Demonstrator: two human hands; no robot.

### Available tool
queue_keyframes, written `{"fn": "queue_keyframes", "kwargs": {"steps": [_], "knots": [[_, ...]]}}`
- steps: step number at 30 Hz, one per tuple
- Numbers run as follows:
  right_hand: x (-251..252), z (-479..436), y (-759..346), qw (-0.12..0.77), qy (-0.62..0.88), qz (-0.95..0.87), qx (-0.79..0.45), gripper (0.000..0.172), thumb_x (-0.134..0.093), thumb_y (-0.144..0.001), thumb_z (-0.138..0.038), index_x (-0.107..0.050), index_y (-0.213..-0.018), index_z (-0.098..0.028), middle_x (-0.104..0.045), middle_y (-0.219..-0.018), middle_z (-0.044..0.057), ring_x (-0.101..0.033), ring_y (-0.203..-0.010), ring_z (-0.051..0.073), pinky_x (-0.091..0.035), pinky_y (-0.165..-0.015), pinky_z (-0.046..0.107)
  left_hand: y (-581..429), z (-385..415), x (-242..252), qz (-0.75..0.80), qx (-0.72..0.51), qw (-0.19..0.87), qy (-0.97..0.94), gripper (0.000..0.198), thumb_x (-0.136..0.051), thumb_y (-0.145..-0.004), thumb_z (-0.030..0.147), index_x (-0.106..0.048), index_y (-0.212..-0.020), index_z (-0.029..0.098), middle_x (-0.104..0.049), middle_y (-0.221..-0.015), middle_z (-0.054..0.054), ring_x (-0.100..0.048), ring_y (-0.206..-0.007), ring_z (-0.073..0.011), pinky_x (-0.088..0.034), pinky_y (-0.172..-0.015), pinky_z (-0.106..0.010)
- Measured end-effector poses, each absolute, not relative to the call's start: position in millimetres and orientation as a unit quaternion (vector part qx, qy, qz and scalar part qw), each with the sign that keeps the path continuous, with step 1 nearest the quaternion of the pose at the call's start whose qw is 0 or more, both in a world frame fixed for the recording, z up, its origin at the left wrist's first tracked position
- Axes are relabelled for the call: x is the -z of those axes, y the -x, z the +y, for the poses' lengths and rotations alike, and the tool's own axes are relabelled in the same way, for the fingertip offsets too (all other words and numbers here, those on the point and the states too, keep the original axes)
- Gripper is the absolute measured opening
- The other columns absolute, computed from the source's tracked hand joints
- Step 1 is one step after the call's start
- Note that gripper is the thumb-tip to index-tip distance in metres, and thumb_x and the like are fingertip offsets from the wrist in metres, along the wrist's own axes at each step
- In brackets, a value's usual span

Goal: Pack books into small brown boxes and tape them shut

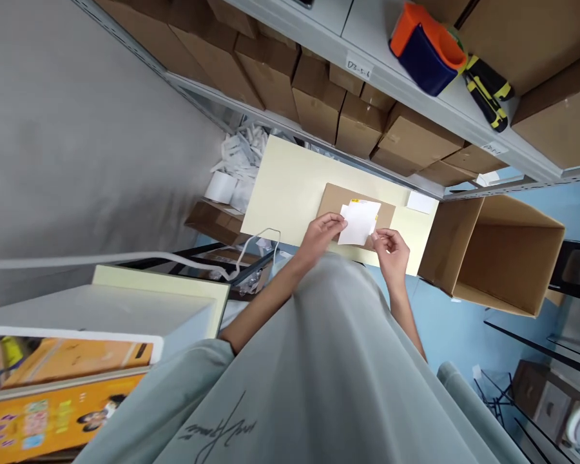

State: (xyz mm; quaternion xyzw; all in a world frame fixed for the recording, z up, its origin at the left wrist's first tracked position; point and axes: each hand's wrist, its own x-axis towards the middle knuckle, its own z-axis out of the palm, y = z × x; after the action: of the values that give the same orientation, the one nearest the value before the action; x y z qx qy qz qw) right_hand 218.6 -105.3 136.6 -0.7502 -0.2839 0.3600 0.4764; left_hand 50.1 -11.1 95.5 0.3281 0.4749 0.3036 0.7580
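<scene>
Cream table (290,187) with brown parcel (335,197); over it left hand (325,231) and right hand (392,250) pinch a label (360,221) that uneven pulling could crease.

We see even, diffuse indoor light, bright enough, source out of frame. Shadows are soft under the shelf rail (314,40), and there's no hard glare, though the white sheet (360,222) is near clipping and its print is unreadable. The wide-angle lens bows straight lines hard toward the edges. We get motion blur smearing the orange boxes (53,393) bottom left and the shirt (319,386) soft in the foreground, while the centre around the cream tabletop (290,183) is reasonably sharp.
</scene>
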Motion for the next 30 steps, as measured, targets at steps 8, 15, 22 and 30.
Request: {"fn": "queue_keyframes", "kwargs": {"steps": [8, 15, 22, 30], "knots": [[-112, -115, -253, 0.46, 0.724, -0.282, -0.429, 0.031, -0.078, -0.083, -0.054, -0.071, -0.087, -0.023, -0.061, -0.066, -0.004, -0.056, -0.061, 0.016, -0.051, -0.064, 0.032, -71, -28, -107, 0.457, -0.274, 0.804, -0.263, 0.044, -0.096, -0.069, 0.051, -0.07, -0.087, 0.021, -0.073, -0.092, 0.0, -0.069, -0.091, -0.018, -0.056, -0.087, -0.03], [-95, -126, -270, 0.431, 0.762, -0.29, -0.387, 0.026, -0.07, -0.087, -0.05, -0.067, -0.085, -0.024, -0.061, -0.069, -0.003, -0.054, -0.063, 0.016, -0.048, -0.063, 0.03, -92, -52, -102, 0.494, -0.288, 0.748, -0.335, 0.039, -0.095, -0.072, 0.05, -0.074, -0.088, 0.021, -0.075, -0.091, -0.002, -0.069, -0.092, -0.0187, -0.056, -0.09, -0.032], [-92, -127, -289, 0.412, 0.754, -0.382, -0.34, 0.014, -0.064, -0.091, -0.037, -0.065, -0.084, -0.025, -0.062, -0.08, 0.0, -0.056, -0.07, 0.018, -0.051, -0.069, 0.033, -109, -73, -88, 0.536, -0.328, 0.711, -0.315, 0.039, -0.096, -0.07, 0.051, -0.075, -0.085, 0.021, -0.076, -0.092, -0.003, -0.071, -0.091, -0.0189, -0.057, -0.089, -0.033], [-95, -76, -323, 0.344, 0.646, -0.57, -0.374, 0.007, -0.063, -0.092, -0.022, -0.064, -0.087, -0.026, -0.069, -0.099, 0.005, -0.066, -0.095, 0.023, -0.056, -0.089, 0.039, -112, -80, -68, 0.567, -0.287, 0.744, -0.207, 0.047, -0.099, -0.066, 0.056, -0.074, -0.087, 0.021, -0.079, -0.089, -0.004, -0.076, -0.091, -0.02, -0.057, -0.092, -0.035]]}}
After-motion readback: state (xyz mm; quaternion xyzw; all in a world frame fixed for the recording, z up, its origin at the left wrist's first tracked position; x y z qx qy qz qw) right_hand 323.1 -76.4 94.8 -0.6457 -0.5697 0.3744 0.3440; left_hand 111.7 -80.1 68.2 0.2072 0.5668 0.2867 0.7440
